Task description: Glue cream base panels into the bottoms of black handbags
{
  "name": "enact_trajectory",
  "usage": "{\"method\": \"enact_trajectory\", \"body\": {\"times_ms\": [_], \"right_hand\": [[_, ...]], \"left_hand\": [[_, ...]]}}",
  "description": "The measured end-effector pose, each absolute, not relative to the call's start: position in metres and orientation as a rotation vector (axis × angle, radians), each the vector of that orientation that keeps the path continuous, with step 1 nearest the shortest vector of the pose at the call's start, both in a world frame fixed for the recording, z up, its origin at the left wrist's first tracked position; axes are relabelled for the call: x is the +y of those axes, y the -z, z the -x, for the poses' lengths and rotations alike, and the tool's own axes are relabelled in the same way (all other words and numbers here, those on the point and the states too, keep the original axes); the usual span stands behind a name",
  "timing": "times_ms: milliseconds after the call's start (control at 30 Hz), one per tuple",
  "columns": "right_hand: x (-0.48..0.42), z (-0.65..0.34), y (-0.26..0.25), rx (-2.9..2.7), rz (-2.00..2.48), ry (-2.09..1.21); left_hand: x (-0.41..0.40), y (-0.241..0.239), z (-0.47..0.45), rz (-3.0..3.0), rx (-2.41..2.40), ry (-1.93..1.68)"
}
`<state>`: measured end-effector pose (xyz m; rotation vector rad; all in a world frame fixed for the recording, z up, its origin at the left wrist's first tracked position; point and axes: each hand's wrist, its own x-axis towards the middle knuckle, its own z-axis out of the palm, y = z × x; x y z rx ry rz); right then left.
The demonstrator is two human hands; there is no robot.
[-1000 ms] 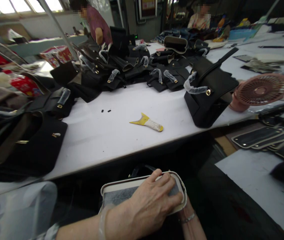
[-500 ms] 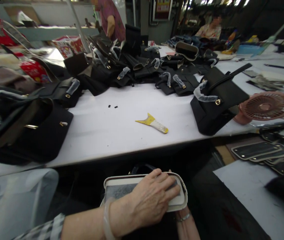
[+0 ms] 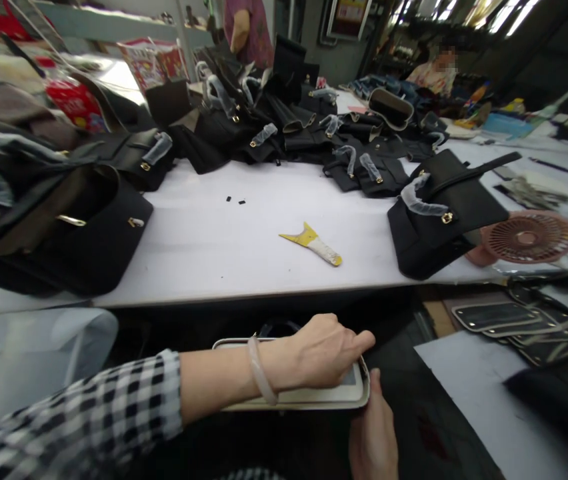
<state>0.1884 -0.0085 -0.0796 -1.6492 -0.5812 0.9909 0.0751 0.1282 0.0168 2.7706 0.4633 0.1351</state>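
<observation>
From over here I count two bare hands at work, both low down, just in front of the long white table (image 3: 189,253). Between them is one long flat piece with round corners, a cream rim and a pale face (image 3: 321,397). The left hand (image 3: 321,350) lies across its right end with the fingers curled in; I cannot tell if they pinch anything. One pale bangle (image 3: 262,371) sits on that wrist, below a black-and-white checked sleeve (image 3: 99,407). The right hand (image 3: 377,430) is at the near right corner, thumb up. I cannot tell if it grips the piece.

On the table I count one flat yellow-and-white tool with a forked tip (image 3: 313,243) and two tiny black scraps (image 3: 235,200). One black bag with a plastic-wrapped handle (image 3: 427,247) stands at the right, just beside one round pink fan (image 3: 531,238). One big black bag (image 3: 119,247) gapes open at the left, and I can see its brown lining. The heap of black bags at the back (image 3: 309,143) is too jumbled for me to count. One blue tray (image 3: 507,125) is far off; what it holds is too small to tell. I see two other people beyond.
</observation>
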Motion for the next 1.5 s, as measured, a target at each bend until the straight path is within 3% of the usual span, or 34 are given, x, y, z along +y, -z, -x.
{"method": "enact_trajectory", "body": {"times_ms": [200,467,667,1033,1133,1267,1500], "right_hand": [[-0.023,-0.185,0.058,-0.596,1.863,-0.881],[-0.019,-0.19,0.058,-0.554,1.951,-0.725],[-0.011,-0.19,0.044,-0.746,2.05,-0.519],[-0.009,-0.187,0.043,-1.307,2.018,-0.053],[-0.012,-0.191,0.038,-1.327,1.998,-0.209],[-0.016,-0.202,0.039,-0.915,1.969,-0.678],[-0.009,-0.207,0.049,-0.377,1.536,-1.181]], "left_hand": [[0.145,-0.017,-0.086,-2.68,0.419,-0.215],[0.168,-0.011,-0.106,-2.456,0.356,0.119],[0.178,0.002,-0.112,-2.291,0.348,0.286],[0.182,0.01,-0.108,-2.206,0.34,0.242],[0.183,0.011,-0.107,-2.19,0.33,0.233],[0.187,0.015,-0.107,-2.149,0.321,0.243],[0.191,0.017,-0.109,-2.082,0.359,0.267]]}}
